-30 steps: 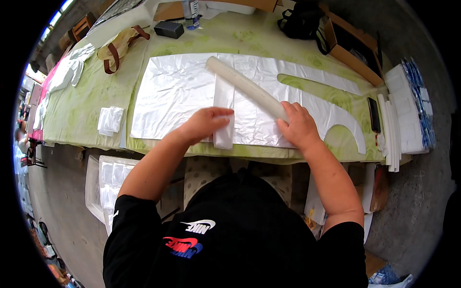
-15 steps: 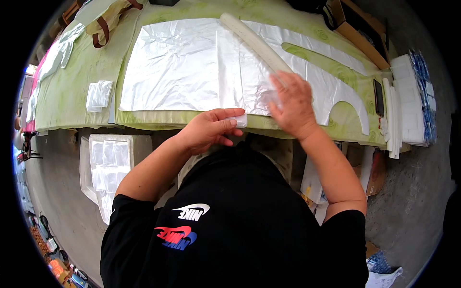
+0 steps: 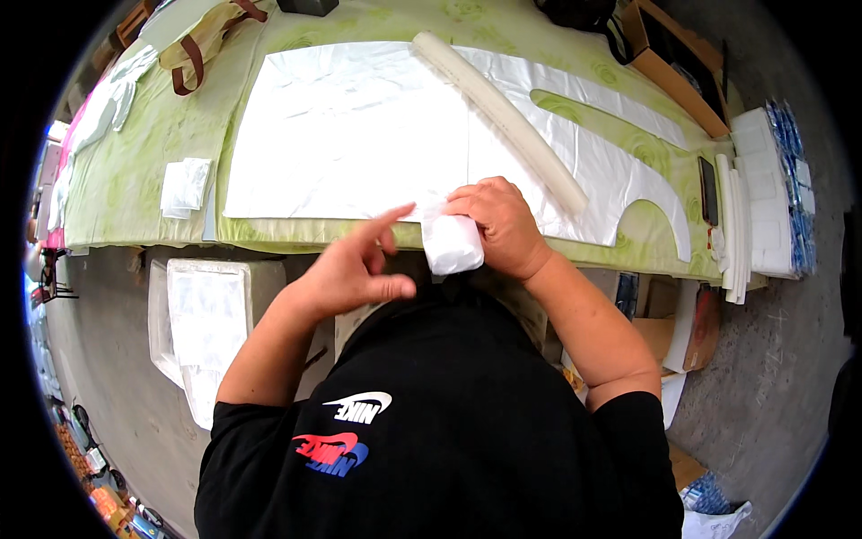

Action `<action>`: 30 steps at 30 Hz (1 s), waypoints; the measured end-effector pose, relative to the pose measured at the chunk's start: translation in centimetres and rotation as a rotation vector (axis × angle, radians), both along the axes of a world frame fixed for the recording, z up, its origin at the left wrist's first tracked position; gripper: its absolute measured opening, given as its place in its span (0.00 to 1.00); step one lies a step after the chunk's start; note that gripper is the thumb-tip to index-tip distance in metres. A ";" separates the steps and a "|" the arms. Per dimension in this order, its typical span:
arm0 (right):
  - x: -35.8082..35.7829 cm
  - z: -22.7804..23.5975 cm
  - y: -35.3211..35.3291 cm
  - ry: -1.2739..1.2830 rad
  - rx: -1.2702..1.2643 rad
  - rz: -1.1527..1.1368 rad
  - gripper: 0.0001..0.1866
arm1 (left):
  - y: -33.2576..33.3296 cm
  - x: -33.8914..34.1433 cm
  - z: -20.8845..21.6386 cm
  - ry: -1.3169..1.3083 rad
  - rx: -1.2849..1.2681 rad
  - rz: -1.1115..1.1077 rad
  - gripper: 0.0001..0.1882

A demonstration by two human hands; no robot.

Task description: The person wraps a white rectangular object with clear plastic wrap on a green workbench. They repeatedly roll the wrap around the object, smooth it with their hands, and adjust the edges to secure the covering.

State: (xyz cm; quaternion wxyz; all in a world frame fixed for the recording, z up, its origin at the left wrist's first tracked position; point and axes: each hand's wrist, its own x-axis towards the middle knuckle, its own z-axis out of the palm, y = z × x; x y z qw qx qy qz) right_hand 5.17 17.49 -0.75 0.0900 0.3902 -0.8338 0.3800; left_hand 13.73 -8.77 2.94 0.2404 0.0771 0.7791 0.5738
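Observation:
A small folded white plastic packet (image 3: 452, 244) hangs at the table's near edge. My right hand (image 3: 505, 226) pinches its upper right side. To its left is my left hand (image 3: 357, 269), apart from the packet, with forefinger and thumb spread and nothing between them. Behind both hands lies a flat layer of white plastic film (image 3: 337, 135), with rounded cut-outs and strap-like strips at its right end. Across the film, slanting from far middle to near right, rests a long pale tube (image 3: 503, 121).
Small folded packets (image 3: 187, 186) lie left on the green patterned tablecloth (image 3: 135, 193). Below stands a lined plastic bin (image 3: 254, 305). At right are a phone (image 3: 708, 190), white rolls (image 3: 734, 229), a cardboard box (image 3: 660, 45) and stacked white packs (image 3: 763, 198).
My right hand has come from the film to the white packet and grips it. My left hand has let go of the packet and moved left and nearer. The film looks flatter.

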 end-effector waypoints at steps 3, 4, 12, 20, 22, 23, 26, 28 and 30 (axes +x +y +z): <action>-0.4 -0.1 -0.2 -0.060 -0.036 -0.011 0.09 | 1.5 -2.1 0.5 0.551 -0.315 0.098 0.43; -0.5 0.1 -0.3 -0.089 -0.051 -0.015 0.09 | 2.0 -3.0 0.0 0.658 -0.306 0.082 0.42; -1.2 2.0 -1.1 -0.543 0.000 -0.303 0.10 | 4.4 -7.0 -2.4 0.467 -0.433 0.154 0.30; -3.5 0.4 -1.2 -0.639 -0.010 -0.458 0.15 | 4.9 -7.4 -2.0 0.429 -0.380 0.239 0.46; -3.6 0.6 -1.4 -0.629 0.030 -0.479 0.15 | 4.9 -7.6 -2.6 0.449 -0.426 0.226 0.45; -3.6 0.7 -1.6 -0.633 0.053 -0.488 0.15 | 4.8 -7.6 -2.7 0.421 -0.429 0.227 0.45; -3.7 1.7 -2.2 -0.651 0.111 -0.501 0.15 | 4.7 -7.6 -2.4 0.342 -0.443 0.220 0.45; -3.9 1.8 -2.4 -0.649 0.158 -0.498 0.15 | 4.8 -7.6 -1.9 0.293 -0.462 0.207 0.43; -4.3 1.8 -2.4 -0.629 0.217 -0.488 0.15 | 4.8 -7.6 -1.0 0.315 -0.515 0.169 0.41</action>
